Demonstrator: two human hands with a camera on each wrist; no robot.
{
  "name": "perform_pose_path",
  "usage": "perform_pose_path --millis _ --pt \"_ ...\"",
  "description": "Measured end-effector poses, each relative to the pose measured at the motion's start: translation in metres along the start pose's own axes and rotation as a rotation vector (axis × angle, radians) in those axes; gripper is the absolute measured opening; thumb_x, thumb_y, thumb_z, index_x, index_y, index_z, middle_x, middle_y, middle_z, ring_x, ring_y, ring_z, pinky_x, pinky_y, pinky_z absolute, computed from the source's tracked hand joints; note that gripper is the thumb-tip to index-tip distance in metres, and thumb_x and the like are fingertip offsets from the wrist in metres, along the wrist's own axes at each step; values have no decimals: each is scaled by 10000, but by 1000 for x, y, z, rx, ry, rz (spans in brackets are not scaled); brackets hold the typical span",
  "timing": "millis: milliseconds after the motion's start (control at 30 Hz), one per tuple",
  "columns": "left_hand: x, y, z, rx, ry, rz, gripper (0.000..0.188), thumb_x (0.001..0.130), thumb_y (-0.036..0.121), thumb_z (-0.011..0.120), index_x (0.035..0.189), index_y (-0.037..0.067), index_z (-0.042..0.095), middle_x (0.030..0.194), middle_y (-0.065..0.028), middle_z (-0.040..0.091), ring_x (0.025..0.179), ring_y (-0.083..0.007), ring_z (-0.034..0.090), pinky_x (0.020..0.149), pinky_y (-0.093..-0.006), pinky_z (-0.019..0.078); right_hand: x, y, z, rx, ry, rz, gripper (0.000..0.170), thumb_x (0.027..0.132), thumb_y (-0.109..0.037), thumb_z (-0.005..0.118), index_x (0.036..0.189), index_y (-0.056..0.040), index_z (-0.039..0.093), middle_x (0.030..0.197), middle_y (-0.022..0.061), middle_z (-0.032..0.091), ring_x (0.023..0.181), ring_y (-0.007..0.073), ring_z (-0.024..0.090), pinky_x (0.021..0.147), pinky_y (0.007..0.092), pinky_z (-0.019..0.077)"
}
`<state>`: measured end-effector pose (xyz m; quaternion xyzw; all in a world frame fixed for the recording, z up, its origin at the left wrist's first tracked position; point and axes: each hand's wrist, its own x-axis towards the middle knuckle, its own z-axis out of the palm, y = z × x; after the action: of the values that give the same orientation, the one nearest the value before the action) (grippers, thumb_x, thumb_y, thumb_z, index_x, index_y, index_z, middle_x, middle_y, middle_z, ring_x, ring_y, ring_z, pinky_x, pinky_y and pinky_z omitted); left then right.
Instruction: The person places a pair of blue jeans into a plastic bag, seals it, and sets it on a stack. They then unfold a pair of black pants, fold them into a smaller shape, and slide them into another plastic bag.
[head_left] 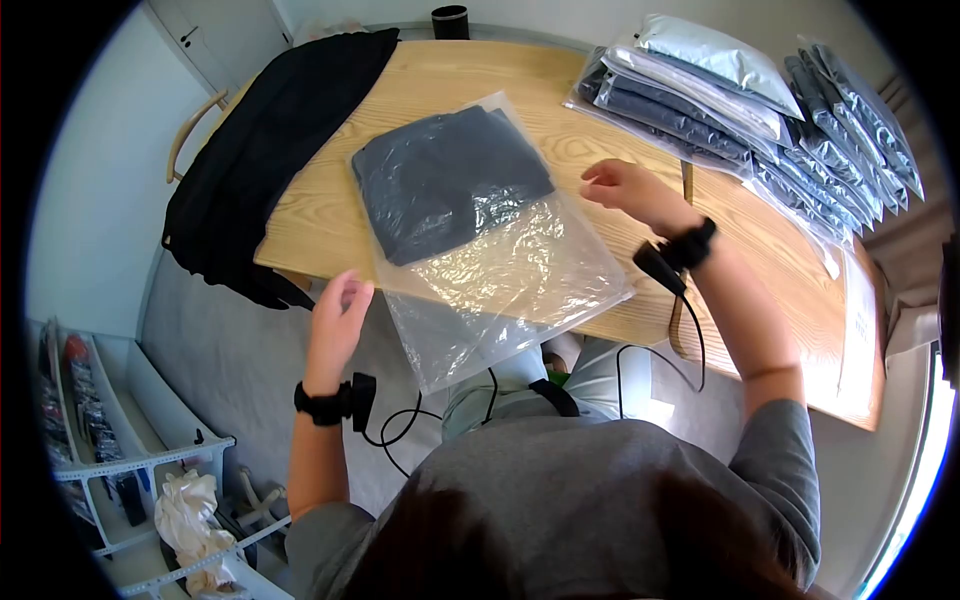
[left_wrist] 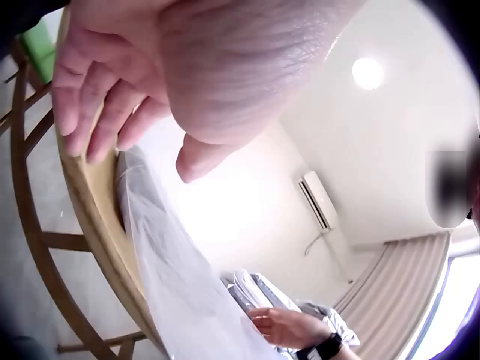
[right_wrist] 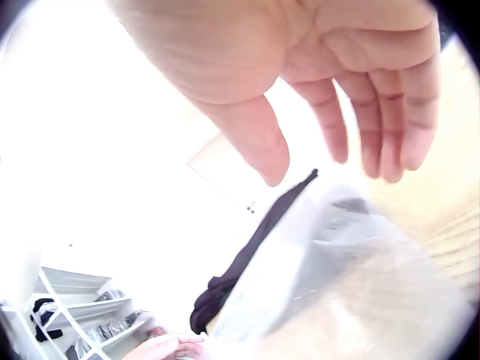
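A clear plastic bag (head_left: 520,270) lies on the wooden table with a folded dark grey garment (head_left: 440,180) in its far half. The bag's flat near end hangs over the table's front edge. My left hand (head_left: 340,315) is just left of the bag near that edge, fingers relaxed and holding nothing; in the left wrist view its fingers reach toward the tabletop rim. Over the table to the right of the bag, my right hand (head_left: 635,192) hovers with fingers loosely bent. The right wrist view shows a gap between its thumb and fingers (right_wrist: 390,127), with nothing between them.
Black clothing (head_left: 270,150) drapes over the table's left side. Stacked bagged garments (head_left: 690,110) fill the back right, a white package (head_left: 715,60) on top. A dark cup-shaped container (head_left: 450,22) stands beyond the far edge. Divided bins (head_left: 130,450) stand at lower left. Cables trail from both wrists.
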<state>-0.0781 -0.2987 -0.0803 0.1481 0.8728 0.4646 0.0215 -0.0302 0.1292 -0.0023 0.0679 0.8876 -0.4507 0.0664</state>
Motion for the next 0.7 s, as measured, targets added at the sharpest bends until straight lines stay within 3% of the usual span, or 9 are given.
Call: perform_pose_path --millis 33,100,167,233,267,333,400,533,700 --pt "9 -7 3 -65 -63 -131 537 838 436 645 1109 -23 574 923 -136 645 870 -174 620 722 -288 477 16 6 5 -2 43 94 468 852 -327 673 1143 23 564 1031 89 617 933 166 579 836 276 472" --pt "16 14 10 -118 -62 -228 514 842 454 638 1034 -22 591 836 -106 640 789 -161 625 662 -269 466 41 9 14 221 -149 262 590 815 -433 699 1152 25 541 1024 87 596 883 161 566 798 278 472" --pt "20 25 10 -170 -67 -335 505 847 472 631 958 -21 608 748 -77 635 708 -149 630 601 -251 454 55 8 27 271 -169 286 583 790 -484 712 1079 7 586 946 63 605 829 134 554 706 248 458" --pt "20 28 10 -236 -69 -405 428 877 450 556 806 29 597 651 -50 599 575 -135 599 515 -233 420 67 10 35 267 -137 316 517 749 -467 758 825 26 625 722 66 567 550 123 450 473 238 348" --pt "17 9 8 -235 -70 -407 428 877 450 556 806 29 597 651 -50 599 575 -135 599 515 -233 420 71 16 35 263 -135 295 526 736 -452 774 809 45 621 674 68 553 500 119 420 442 257 316" --pt "4 -59 9 -717 -211 -434 399 898 396 453 729 55 574 567 -38 555 486 -138 556 464 -239 404 72 25 37 283 -138 277 503 741 -436 774 816 38 624 670 65 554 515 114 430 452 253 320" --pt "-23 -109 28 -659 -449 -691 357 888 316 417 684 65 569 567 -58 567 475 -163 547 455 -256 413 71 31 35 306 -128 260 479 746 -419 774 822 31 628 666 61 555 530 109 440 461 249 323" --pt "-93 -137 82 -571 -1139 -888 300 852 317 525 790 44 634 681 -51 636 589 -171 610 544 -281 448 63 35 35 425 -182 172 407 764 -380 765 847 -3 638 683 50 569 572 105 466 491 233 329" --pt "-109 -123 128 -629 -1307 -1027 181 712 117 538 759 -18 648 668 -87 635 565 -184 596 559 -276 493 58 29 39 377 -116 174 401 769 -388 758 852 -15 636 691 38 571 581 106 472 504 223 333"
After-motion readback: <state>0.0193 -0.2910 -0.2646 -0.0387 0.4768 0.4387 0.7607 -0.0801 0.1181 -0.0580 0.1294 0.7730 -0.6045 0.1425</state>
